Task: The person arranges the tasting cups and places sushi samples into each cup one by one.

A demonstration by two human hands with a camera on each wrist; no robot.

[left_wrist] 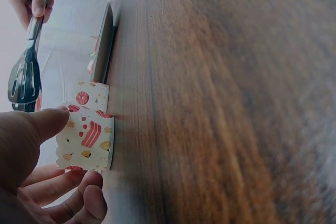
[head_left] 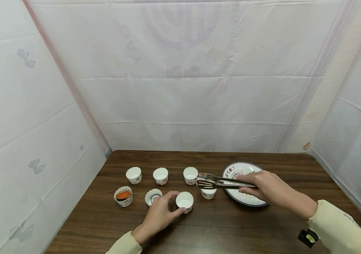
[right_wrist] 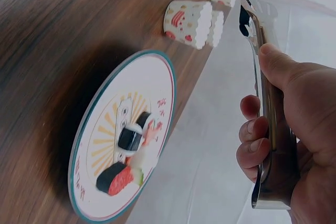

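My left hand grips a white paper baking cup between thumb and fingers. Cake and flower prints cover that cup's side in the left wrist view. Metal tongs are in my right hand, their slotted heads above the cups right of my left hand. A little red and something dark show at the tong tips; what they hold, if anything, is unclear. Below the right hand lies a round plate bearing several sushi pieces, including a dark-wrapped roll and a red-topped one.
A cup with orange-topped sushi stands at the left. Beside it, partly behind my left hand, another cup contains a pale roll. Further cups stand behind: left, middle, right. One cup sits by the plate.
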